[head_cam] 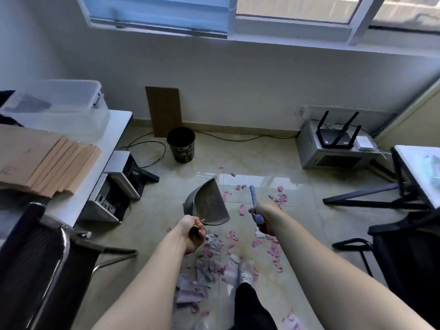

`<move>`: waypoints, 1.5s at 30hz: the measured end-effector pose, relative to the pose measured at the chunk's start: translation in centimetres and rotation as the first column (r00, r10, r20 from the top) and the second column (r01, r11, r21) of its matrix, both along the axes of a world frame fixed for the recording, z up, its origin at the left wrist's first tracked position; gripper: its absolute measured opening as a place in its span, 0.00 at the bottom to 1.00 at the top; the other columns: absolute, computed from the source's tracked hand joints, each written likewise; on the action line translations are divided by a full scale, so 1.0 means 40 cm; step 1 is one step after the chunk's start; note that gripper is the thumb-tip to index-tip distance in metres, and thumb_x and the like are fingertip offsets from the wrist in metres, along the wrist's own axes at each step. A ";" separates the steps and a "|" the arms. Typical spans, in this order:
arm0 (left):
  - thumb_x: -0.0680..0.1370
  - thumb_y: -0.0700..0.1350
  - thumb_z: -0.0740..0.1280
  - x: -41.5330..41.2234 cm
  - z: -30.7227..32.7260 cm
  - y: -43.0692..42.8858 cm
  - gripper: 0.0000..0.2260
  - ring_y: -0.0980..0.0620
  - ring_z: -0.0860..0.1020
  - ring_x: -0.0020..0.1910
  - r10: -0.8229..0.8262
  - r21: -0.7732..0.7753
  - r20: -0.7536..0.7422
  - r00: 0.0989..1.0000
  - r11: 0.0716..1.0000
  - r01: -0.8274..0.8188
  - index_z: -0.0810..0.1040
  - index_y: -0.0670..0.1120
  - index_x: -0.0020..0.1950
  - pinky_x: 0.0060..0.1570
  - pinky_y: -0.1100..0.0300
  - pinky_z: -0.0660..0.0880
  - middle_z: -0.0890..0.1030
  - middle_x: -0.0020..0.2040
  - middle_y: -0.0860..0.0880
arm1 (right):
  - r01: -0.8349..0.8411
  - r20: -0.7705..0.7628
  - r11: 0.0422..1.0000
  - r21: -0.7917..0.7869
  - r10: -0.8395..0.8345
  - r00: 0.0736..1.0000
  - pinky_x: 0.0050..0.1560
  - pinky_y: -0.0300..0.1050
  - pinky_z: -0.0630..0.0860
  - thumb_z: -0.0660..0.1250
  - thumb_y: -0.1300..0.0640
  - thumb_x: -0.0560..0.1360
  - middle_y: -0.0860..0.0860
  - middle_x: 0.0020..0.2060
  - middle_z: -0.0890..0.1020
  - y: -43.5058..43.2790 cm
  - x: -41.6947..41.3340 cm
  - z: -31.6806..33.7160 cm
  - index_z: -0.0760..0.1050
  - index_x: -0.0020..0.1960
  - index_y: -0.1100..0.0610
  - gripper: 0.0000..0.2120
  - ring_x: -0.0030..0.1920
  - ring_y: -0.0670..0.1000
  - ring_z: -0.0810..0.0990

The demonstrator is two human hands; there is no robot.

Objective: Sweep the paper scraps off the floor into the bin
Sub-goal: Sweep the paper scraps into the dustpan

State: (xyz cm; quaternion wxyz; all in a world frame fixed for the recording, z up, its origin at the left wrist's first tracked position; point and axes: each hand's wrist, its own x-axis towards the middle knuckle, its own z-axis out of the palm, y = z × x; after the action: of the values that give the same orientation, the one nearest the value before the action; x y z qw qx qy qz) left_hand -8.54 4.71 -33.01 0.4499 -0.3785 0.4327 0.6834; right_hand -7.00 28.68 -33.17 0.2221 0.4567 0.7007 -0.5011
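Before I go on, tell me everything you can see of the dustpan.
The dustpan is a grey scoop, metal by its look, with a curved raised back wall and a straight open lip facing right toward the pink paper scraps. Its dull inside holds no scraps. It sits tilted, nearer than the black bin. The left hand grips its thin handle; nothing else visibly touches it. Whether its lip rests on the floor cannot be told.

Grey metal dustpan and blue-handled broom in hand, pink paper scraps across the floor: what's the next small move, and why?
Probably lower the grey metal dustpan in the left hand to the floor beside the pink paper scraps heaped by the shoe. The pan looks empty, and the right hand grips the blue broom handle.
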 end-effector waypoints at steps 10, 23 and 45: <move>0.83 0.45 0.53 0.212 -0.021 -0.068 0.17 0.55 0.64 0.16 -0.030 0.040 0.056 0.998 0.999 0.028 0.65 0.46 0.33 0.15 0.69 0.64 0.67 0.22 0.50 | 0.021 0.060 1.000 -0.016 -0.020 0.998 0.26 0.40 0.60 0.55 0.65 0.80 0.58 0.36 0.74 -0.059 0.280 -0.018 0.75 0.60 0.55 0.15 0.26 0.52 0.63; 0.84 0.46 0.52 0.459 0.001 0.001 0.16 0.56 0.63 0.15 -0.045 -0.016 0.043 0.998 0.999 0.046 0.65 0.47 0.36 0.14 0.70 0.61 0.65 0.20 0.51 | 0.006 0.059 0.996 -0.094 0.000 0.998 0.26 0.38 0.60 0.54 0.64 0.79 0.54 0.34 0.68 0.040 0.551 -0.052 0.72 0.53 0.48 0.13 0.27 0.52 0.60; 0.82 0.43 0.56 0.793 -0.106 0.077 0.10 0.56 0.65 0.15 -0.043 -0.154 0.143 0.989 0.986 0.065 0.69 0.39 0.45 0.14 0.69 0.65 0.67 0.22 0.49 | 0.219 0.146 0.950 -0.223 -0.189 0.971 0.29 0.41 0.57 0.53 0.65 0.78 0.55 0.31 0.71 0.142 0.950 -0.150 0.70 0.46 0.55 0.09 0.29 0.51 0.60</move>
State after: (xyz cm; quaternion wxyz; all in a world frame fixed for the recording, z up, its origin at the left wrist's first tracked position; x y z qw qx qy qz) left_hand 23.19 7.79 -37.24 0.4661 -0.4480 0.4632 0.6062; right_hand 31.00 34.35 -39.17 0.2646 0.5268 0.5697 -0.5726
